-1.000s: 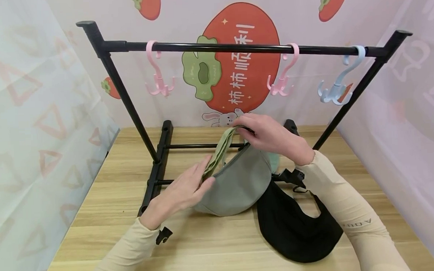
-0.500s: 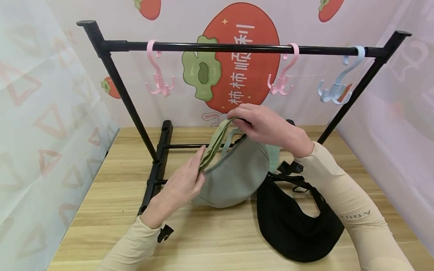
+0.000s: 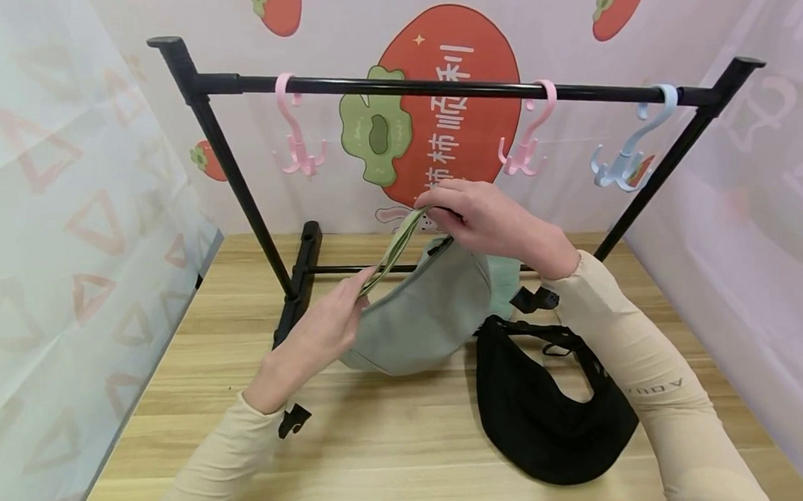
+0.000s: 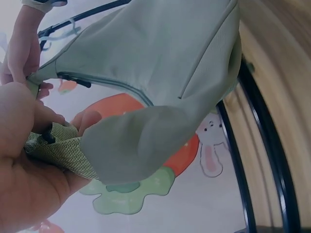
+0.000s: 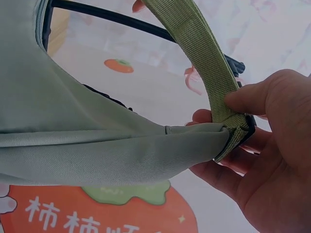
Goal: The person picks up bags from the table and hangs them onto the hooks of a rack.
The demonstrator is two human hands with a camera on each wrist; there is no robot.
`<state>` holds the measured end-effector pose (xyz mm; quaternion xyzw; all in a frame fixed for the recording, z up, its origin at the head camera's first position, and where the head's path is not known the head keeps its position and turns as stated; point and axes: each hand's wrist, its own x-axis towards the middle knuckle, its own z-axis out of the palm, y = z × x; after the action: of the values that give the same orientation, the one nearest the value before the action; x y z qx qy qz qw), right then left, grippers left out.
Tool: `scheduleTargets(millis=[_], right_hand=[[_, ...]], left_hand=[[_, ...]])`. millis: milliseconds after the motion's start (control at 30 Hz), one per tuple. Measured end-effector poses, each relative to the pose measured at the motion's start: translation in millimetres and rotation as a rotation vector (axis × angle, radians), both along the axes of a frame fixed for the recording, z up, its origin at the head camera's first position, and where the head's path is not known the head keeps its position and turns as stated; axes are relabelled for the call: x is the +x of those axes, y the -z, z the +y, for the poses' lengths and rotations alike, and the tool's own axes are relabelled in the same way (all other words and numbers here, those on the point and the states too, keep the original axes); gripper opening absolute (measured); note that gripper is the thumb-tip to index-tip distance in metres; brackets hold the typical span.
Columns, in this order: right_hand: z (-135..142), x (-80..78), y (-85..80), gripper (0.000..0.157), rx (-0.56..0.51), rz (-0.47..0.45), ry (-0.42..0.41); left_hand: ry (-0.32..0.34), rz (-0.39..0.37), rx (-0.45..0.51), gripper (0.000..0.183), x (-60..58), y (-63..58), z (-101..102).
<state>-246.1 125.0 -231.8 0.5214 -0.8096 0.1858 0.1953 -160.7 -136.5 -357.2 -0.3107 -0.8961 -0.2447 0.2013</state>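
Left grip [image 3: 315,330] and right grip [image 3: 482,215] pinch the green strap [image 3: 397,243], the gray bag [image 3: 423,318] hanging at its five o'clock, and a loose pinch could drop it against the black bag [image 3: 546,420]

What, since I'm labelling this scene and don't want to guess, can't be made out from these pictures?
Inside of the grey-green bag: hidden by its fabric in all three views.
Part of the black bag's right-hand edge: head view, behind the right sleeve.
That sleeve's full lettering: head view, small and blurred.
Left hand: right wrist view, mostly cut off by the top edge.
Right hand's fingers: right wrist view, partly behind the green strap.
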Motion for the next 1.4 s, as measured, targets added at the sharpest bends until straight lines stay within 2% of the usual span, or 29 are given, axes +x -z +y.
scheduleTargets(millis=[200, 467, 567, 700, 833, 1000, 1167, 1400], right_hand=[[-5, -5.5, -6.4, 0.019, 0.000, 0.013, -0.016], [-10, -9.6, -13.3, 0.031, 0.020, 0.006, -0.033], [-12, -11.9, -14.5, 0.032, 0.033, 0.015, -0.027], [-14, -14.7, -16.3, 0.031, 0.046, 0.009, -0.006], [-17, -18.0, -18.4, 0.028, 0.040, 0.008, 0.002], [-19, -21.1, -21.2, 0.025, 0.030, -0.005, 0.002], [-20, -24.2, -23.3, 0.025, 0.021, -0.001, -0.001], [-23, -29.4, -28.9, 0.027, -0.007, 0.005, 0.004]], left_hand=[[-0.057, -0.009, -0.027, 0.043, -2.5, -13.8, -10], [-0.081, -0.023, -0.044, 0.039, -7.1, -39.8, -25], [-0.093, 0.003, -0.032, 0.038, -9.1, -47.0, -30], [-0.096, 0.076, -0.031, 0.034, -11.6, -54.8, -34], [-0.091, 0.113, -0.041, 0.026, -13.5, -62.8, -36], [-0.084, 0.115, -0.074, 0.022, -14.8, -72.8, -41], [-0.041, 0.157, -0.109, 0.020, -17.6, -82.9, -50], [0.024, 0.272, -0.040, 0.015, -22.0, -97.0, -61]])
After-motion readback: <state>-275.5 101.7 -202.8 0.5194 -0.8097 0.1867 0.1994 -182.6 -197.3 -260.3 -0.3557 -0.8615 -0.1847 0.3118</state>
